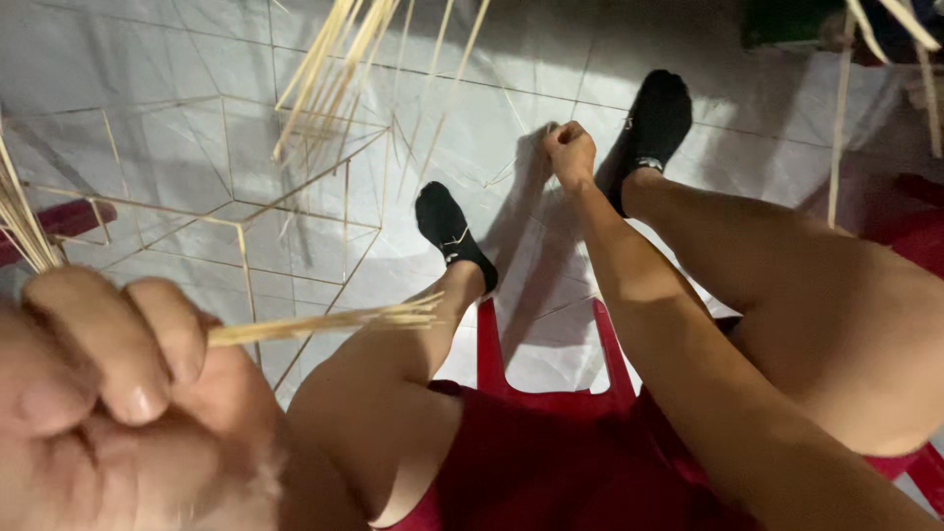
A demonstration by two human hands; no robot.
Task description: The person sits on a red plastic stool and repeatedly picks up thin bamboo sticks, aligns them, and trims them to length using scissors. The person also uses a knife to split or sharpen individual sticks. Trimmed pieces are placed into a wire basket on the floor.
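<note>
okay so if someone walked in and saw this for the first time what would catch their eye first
Probably the left hand, huge at the lower left, fist closed on a bundle of thin straw sticks that pokes out to the right. Next, the right hand reaching down between two black socks to the white tile floor, where a frame of sticks lies.

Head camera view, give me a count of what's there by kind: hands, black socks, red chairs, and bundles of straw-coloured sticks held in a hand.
Hands: 2, the left hand and the right hand
Black socks: 2, the left sock and the right sock
Red chairs: 1, the red chair under the person
Held stick bundles: 1, the bundle in the left hand
Total: 6
</note>
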